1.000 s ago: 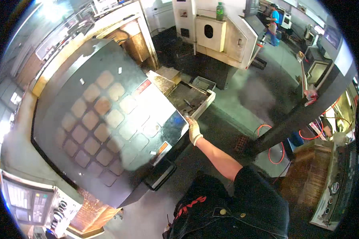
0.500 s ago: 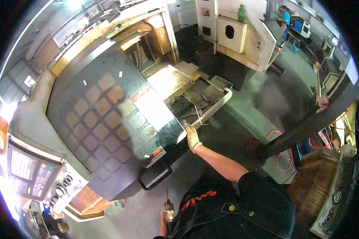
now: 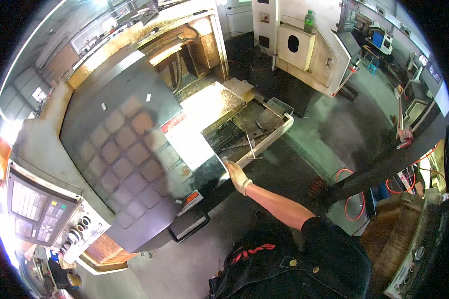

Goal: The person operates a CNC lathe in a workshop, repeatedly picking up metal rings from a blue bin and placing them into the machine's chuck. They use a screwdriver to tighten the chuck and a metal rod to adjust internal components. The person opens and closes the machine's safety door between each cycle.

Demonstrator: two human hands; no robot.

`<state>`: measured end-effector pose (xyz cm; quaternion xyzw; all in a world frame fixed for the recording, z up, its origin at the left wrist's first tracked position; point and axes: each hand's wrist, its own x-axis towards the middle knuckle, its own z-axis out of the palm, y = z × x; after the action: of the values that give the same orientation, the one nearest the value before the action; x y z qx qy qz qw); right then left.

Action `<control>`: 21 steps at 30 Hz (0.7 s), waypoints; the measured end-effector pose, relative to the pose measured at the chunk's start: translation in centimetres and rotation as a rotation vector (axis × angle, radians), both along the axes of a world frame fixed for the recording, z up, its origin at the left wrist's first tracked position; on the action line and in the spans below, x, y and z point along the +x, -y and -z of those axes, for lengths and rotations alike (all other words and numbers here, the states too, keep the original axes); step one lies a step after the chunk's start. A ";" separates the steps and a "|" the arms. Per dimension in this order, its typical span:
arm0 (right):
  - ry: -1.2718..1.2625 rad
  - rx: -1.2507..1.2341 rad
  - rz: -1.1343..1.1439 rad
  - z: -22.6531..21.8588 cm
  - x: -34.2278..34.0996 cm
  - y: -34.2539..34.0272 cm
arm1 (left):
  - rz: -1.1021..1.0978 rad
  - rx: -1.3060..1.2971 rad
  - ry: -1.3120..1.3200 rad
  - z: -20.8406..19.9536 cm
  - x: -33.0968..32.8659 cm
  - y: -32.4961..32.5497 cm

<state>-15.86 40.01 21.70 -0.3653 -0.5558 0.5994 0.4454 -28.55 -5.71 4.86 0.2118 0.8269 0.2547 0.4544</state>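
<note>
My right hand point(image 3: 238, 178), in a pale glove, grips the edge of a dark sliding machine door point(image 3: 129, 164), fingers curled at its right-hand rim. A black door handle point(image 3: 190, 228) sits below, nearer my body. Beyond the hand lies an open tray point(image 3: 287, 121) with metal tools and grime in it. Up against its rim stands a thin rod point(image 3: 250, 142). The lit machine interior point(image 3: 184, 65) shows behind the door. My left hand is out of sight.
A control panel point(image 3: 37, 212) with knobs stands at left. Another machine point(image 3: 312, 55) at the back carries a green bottle point(image 3: 309, 21). A dark beam point(image 3: 369, 167) crosses at right, near an orange hose point(image 3: 362, 204) and a brown cabinet point(image 3: 389, 224).
The door has slid slightly left with my right hand on it, baring more of the tray. My left hand, with a thin tool, has dropped from view. A distant person is no longer visible.
</note>
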 end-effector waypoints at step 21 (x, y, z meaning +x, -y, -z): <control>-0.136 -0.241 0.068 -2.8 -8.8 9.2 | -0.138 0.047 0.019 1.1 0.5 4.9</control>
<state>-24.68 30.83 24.52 -0.3931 -0.4356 0.6698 0.4550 -28.00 -10.65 3.72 0.1627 0.8290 0.3068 0.4384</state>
